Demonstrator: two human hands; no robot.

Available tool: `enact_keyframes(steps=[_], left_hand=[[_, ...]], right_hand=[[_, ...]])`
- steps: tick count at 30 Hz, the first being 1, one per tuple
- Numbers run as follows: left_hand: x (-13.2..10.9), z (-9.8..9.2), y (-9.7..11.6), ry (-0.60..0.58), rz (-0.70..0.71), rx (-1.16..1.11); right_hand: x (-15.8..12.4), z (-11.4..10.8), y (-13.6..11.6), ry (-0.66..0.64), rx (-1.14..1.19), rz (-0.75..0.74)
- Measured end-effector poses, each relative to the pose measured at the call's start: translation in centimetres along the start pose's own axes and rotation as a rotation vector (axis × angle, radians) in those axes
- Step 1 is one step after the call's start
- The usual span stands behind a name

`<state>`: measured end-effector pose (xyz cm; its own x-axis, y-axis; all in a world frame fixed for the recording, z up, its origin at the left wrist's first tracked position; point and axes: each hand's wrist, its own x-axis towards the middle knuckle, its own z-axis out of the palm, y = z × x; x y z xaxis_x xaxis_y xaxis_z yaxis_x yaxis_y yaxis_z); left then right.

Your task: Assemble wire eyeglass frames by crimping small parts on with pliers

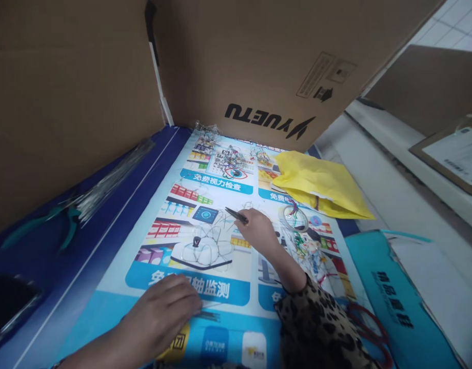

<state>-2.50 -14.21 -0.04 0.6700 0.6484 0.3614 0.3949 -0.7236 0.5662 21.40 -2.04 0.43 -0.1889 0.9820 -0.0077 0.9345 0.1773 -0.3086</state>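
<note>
My right hand [257, 230] is closed around a dark, narrow, pointed metal tool [235, 214], its tip facing left; its exact kind is unclear. Thin bent wires [220, 233] lie on the printed sheet near that tip. Closer to me, my left hand [162, 312] rests low over the sheet with its fingers pressed together. Several thin grey wires [208, 314] stick out to the right from beneath its fingertips. A printed poster sheet [241, 246] with blue panels and shop pictures covers the work surface under both hands.
Cardboard walls [259, 61] enclose the back and left. Teal-handled pliers [69, 225] and a bundle of straight wires [109, 179] lie left, above a phone [13, 305]. Rightward are a yellow pouch [316, 179], a tape roll [285, 218], red handles [378, 323] and a teal package [390, 287].
</note>
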Motion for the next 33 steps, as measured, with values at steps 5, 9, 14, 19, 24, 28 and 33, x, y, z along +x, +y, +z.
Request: enact_keyframes(steps=[5,9,14,19,24,28,33], left_hand=[[-0.1,-0.1,-0.1,-0.009,0.003,-0.002],[-0.3,0.0,-0.1,-0.004,-0.007,-0.001],[-0.3,-0.1,0.0,-0.002,-0.022,-0.009],[-0.3,-0.1,0.1,-0.013,-0.018,-0.005],[-0.5,-0.1,0.0,0.009,-0.032,0.003],[-0.5,-0.2,0.1,-0.006,-0.038,-0.006],[-0.5,-0.2,0.2,-0.004,-0.028,-0.019]], right_hand=[[0.7,0.3,-0.8,-0.056,-0.063,0.016],[1.4,0.2,-1.4,-0.049,-0.131,0.009],[2.0,0.5,-1.7,-0.084,-0.163,-0.005],[2.0,0.4,-1.5,-0.086,-0.173,-0.031],[1.2,-0.7,-0.2,-0.124,-0.102,-0.113],[0.8,-1.2,0.8,-0.182,-0.025,-0.231],[1.1,-1.1,1.1,-0.192,-0.101,-0.319]])
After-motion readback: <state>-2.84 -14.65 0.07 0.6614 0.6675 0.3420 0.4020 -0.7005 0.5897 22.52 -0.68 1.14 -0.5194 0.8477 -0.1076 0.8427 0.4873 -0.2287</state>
